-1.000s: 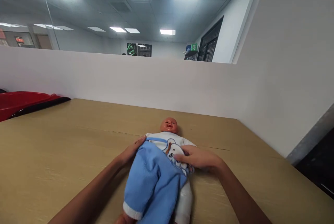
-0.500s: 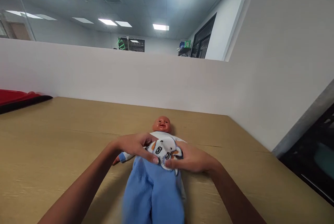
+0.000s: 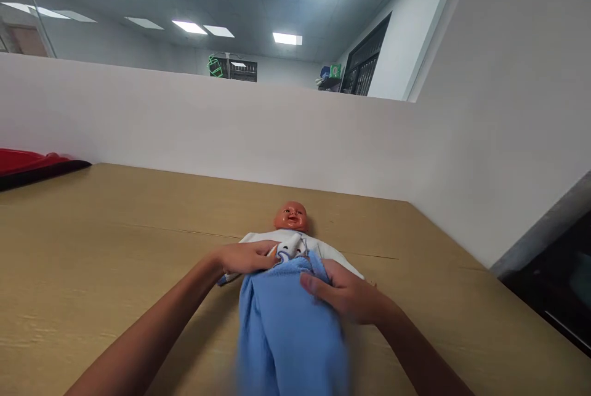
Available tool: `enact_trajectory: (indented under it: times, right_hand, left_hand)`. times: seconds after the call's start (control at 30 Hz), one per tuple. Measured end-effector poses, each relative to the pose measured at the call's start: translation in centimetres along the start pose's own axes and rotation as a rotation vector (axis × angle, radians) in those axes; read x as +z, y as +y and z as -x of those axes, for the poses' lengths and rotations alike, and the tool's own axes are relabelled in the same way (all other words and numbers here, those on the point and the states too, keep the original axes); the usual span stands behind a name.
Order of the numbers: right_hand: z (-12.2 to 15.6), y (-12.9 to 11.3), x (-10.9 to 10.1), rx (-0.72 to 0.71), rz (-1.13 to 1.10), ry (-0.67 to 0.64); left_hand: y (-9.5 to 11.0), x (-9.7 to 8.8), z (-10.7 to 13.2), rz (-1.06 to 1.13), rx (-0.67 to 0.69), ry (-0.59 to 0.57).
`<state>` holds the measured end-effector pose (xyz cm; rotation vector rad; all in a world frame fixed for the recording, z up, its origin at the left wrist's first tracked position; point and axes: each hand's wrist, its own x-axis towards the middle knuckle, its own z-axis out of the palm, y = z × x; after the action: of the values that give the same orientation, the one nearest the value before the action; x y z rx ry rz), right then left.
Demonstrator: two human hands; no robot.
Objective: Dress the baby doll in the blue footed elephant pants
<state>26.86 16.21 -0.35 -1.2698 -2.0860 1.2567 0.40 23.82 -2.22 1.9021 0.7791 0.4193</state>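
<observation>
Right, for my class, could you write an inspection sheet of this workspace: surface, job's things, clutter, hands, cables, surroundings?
Surface: tan table, light scuff marks.
Job's things: doll lying face up; white top on its upper body; blue garment over its lower body, bottom edge blurred.
Clutter: red item with a black edge, far left.
Left hand: at the doll's waist, fingers partly hidden.
Right hand: gripping the blue garment's upper edge, thumb on top.
Cables: nothing seen.
Surroundings: white wall behind, window above it; dark object at right, unclear.
</observation>
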Motion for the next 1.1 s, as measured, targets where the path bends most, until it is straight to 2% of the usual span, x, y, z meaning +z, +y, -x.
enact_trajectory:
  times: [0.07,0.17,0.23,0.27,0.33,0.4,0.53,0.63,0.7,0.8,0.9,1.0,1.1]
  right_hand:
    - [-0.2,-0.3,-0.5,-0.026,0.059,-0.14]
    - [0.0,-0.9,-1.7,-0.069,0.079,-0.39]
    - [0.3,-1.1,-2.4,-0.06,0.129,-0.39]
    - [0.4,-1.1,-2.6,-0.055,0.177,-0.349]
    - [0.5,-0.8,-2.6,-0.058,0.247,-0.256]
    - [0.2,-0.4,-2.3,-0.094,0.16,-0.177]
    - [-1.5,1.1,-0.6,-0.083,-0.382,-0.038]
    - [-3.0,2.7,0.3,-0.087,-0.585,-0.006]
    - [-3.5,3.5,0.4,-0.097,-0.657,-0.037]
    - [-3.4,3.9,-0.2,-0.06,-0.71,-0.157]
    - [-2.6,3.2,-1.0,-0.024,-0.572,-0.234]
    - [-2.0,2.7,-1.4,0.005,-0.375,-0.263]
    - [-2.2,3.0,-1.0,-0.024,-0.365,-0.206]
  left_hand:
    - [-0.3,0.4,-0.4,0.045,-0.047,-0.066]
    - [-0.1,0.8,-0.7,0.12,-0.021,-0.288]
    - [0.1,1.0,-0.9,0.129,0.03,-0.396]
    - [0.1,1.1,-0.9,0.119,0.053,-0.404]
    - [-0.1,1.4,-0.9,0.114,0.065,-0.337]
    - [-0.5,1.8,-1.0,0.2,0.053,-0.223]
    - [-1.2,3.1,-1.4,0.54,0.027,-0.007]
    - [-1.8,4.1,-2.1,0.693,0.001,0.116]
    - [-2.3,4.4,-2.4,0.743,-0.043,0.111]
    - [-2.9,4.3,-2.4,0.74,-0.032,0.014]
    - [-3.0,3.9,-2.2,0.639,0.048,-0.055]
    - [-2.9,3.8,-2.1,0.529,0.068,-0.004]
    - [-3.4,4.1,-2.3,0.552,0.03,0.098]
